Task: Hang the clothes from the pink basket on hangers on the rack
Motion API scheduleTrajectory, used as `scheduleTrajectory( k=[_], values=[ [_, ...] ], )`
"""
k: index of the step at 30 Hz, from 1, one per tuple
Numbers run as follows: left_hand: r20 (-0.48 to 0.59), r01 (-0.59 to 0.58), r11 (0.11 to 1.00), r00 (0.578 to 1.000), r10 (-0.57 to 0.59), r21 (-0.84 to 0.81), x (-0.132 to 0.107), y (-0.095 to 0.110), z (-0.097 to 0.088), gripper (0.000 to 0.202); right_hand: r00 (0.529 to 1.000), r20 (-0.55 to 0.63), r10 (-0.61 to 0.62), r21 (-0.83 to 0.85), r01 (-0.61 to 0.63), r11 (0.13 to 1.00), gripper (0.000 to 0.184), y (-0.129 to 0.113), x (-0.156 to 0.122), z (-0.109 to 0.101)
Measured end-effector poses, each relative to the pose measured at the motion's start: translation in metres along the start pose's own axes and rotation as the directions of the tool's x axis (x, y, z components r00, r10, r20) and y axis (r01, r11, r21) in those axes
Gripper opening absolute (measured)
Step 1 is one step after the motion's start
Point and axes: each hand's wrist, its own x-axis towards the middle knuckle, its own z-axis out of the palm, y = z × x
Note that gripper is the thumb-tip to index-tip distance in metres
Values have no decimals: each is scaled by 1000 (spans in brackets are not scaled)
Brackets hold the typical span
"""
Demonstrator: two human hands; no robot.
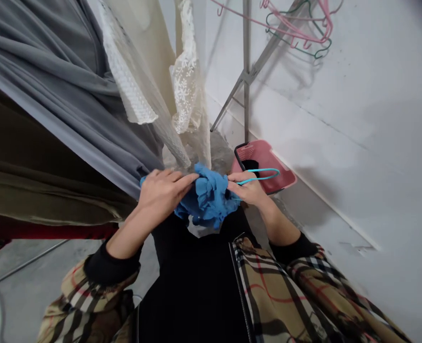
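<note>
- Blue garment (211,190): held, bunched and ruffled, between the left hand (160,190) and the right hand (248,188).
- Left hand: partly closed over the garment's left part, with the thumb laid along the cloth; the other fingertips are hidden, so the firmness of the hold cannot be told.
- Right hand: closed in a pinch at the garment's right edge, where a light-blue hanger (264,169) is also gripped; its looped end is seen against the pink basket (287,177).
- Done, as judged: garment and hanger are brought together; how far the hanger is seated inside the cloth cannot be seen.
- Left undone, as judged: the cloth is not yet spread or smoothed, and the hanger is not yet released.
- Surroundings: a white lace garment (185,90) and grey cloth (71,81) are hung beyond; pink hangers (296,35) are seen at upper right.
</note>
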Motion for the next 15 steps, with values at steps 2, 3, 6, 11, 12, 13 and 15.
scheduleTrajectory(
  k=[2, 3, 6, 11, 12, 13, 15],
  values=[
    [22, 11, 1000, 1000, -12, 21, 0, -1, 3, 27, 999, -40, -10, -9, 10, 1000, 37, -3, 2, -2],
    [8, 31, 999, 999, -31, 28, -1, -1, 4, 28, 996, -86, -23, -25, 21, 999, 34, -2, 1, -3],
    [-62, 95, 995, 994, -94, 24, -8, 0, 3, 29, 935, -341, -100, -118, 63, 991, 26, 18, -6, -8],
    [-219, 169, 986, 961, -168, -13, -22, -3, -8, 27, 539, -818, 199, 120, -179, 977, 31, 92, -37, -14],
    [-251, 176, 984, 952, -175, -18, -23, -4, -9, 26, 518, -791, 326, 230, -243, 942, 34, 106, -44, -10],
    [-279, 179, 984, 944, -177, -19, -24, -5, -10, 26, 541, -724, 428, 310, -298, 903, 35, 116, -50, -4],
    [-339, 180, 984, 925, -172, -6, -25, -5, -10, 24, 653, -551, 520, 368, -369, 854, 36, 127, -57, 13]
  ],
)
